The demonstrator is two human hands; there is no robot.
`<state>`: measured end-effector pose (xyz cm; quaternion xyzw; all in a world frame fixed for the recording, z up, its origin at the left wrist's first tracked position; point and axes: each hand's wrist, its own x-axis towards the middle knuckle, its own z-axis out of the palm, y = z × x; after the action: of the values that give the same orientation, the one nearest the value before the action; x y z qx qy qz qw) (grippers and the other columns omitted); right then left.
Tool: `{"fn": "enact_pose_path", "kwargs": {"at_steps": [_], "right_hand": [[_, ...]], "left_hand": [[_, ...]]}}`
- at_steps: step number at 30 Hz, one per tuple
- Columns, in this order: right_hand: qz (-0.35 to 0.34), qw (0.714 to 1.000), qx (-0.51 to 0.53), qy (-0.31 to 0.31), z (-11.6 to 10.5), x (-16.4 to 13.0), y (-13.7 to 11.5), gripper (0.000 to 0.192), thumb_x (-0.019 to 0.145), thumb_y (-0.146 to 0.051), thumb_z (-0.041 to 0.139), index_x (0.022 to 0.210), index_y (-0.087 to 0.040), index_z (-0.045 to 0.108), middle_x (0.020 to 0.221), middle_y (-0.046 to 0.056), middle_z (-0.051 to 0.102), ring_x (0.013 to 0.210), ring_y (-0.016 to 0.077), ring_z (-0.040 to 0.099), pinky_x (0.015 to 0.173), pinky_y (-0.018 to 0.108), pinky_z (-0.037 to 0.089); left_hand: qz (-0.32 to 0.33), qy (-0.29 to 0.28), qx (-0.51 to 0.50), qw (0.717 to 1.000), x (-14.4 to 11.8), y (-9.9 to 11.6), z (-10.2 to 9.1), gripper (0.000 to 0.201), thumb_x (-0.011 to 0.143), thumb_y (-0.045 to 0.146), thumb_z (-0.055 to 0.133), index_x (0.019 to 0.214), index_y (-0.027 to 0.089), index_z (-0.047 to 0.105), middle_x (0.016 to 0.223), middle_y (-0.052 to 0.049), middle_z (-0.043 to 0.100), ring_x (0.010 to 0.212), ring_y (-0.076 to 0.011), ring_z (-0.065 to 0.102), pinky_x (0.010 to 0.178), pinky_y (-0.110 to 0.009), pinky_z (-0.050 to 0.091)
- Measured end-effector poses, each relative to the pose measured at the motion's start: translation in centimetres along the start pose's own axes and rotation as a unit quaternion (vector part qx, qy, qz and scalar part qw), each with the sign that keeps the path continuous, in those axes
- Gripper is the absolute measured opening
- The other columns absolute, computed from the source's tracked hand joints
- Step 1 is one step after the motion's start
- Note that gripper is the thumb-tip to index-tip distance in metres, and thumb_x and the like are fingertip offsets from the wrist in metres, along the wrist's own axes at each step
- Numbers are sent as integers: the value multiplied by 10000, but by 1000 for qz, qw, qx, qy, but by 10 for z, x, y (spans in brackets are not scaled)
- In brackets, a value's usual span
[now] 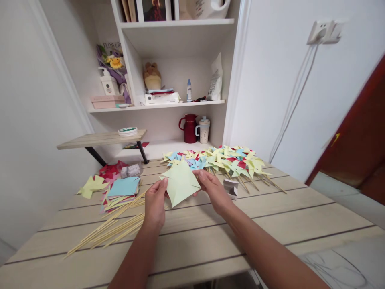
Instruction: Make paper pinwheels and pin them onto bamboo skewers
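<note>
While held above desk (210,237), pale green paper (180,182) pinched by left hand (155,202) and right hand (214,189); skewers (114,228) near left.

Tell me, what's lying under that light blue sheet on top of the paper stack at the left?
Under the light blue sheet lie more paper squares; only their yellow, pink and green edges show. Their number is hidden. Wooden sticks lie beside the stack, and some seem to run under its edge.
</note>
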<state>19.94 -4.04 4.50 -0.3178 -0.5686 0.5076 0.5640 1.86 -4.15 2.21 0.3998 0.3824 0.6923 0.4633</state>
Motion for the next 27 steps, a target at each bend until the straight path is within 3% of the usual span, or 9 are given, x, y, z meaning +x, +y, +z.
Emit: {"fn": "enact_pose_path", "kwargs": {"at_steps": [3, 7, 19, 27], "right_hand": [[6, 1000, -6, 12, -1, -1, 0, 401, 807, -604, 657, 924, -226, 722, 799, 25, 691, 718, 190, 606, 700, 322, 500], [39, 999, 22, -24, -2, 0, 5, 439, 682, -462, 813, 1024, -205, 715, 969, 65, 749, 869, 249, 671, 785, 364, 517], [52, 998, 15, -10, 1, -1, 8, 386, 651, -367, 842, 990, -207, 749, 1032, 70, 768, 909, 258, 686, 842, 396, 513], [72, 997, 33, -6, 1, -2, 9, 413, 650, -415, 846, 986, -195, 748, 1033, 94, 767, 890, 279, 693, 799, 405, 526]], "left_hand": [[16, -5, 41, 999, -1, 0, 2, 281, 717, 431, 798, 731, 159, 731, 611, 11, 589, 575, -115, 481, 535, -223, 367], [33, -26, 97, 994, -4, 0, 4, 314, 719, 462, 782, 692, 154, 722, 609, 10, 583, 563, -110, 452, 516, -221, 355], [15, -37, 89, 995, -6, 0, 5, 312, 719, 459, 771, 791, 156, 752, 678, -12, 651, 613, -138, 529, 548, -237, 405], [8, -44, 97, 994, -7, 0, 6, 314, 722, 463, 769, 714, 154, 714, 637, 4, 629, 578, -121, 505, 539, -229, 382]]}}
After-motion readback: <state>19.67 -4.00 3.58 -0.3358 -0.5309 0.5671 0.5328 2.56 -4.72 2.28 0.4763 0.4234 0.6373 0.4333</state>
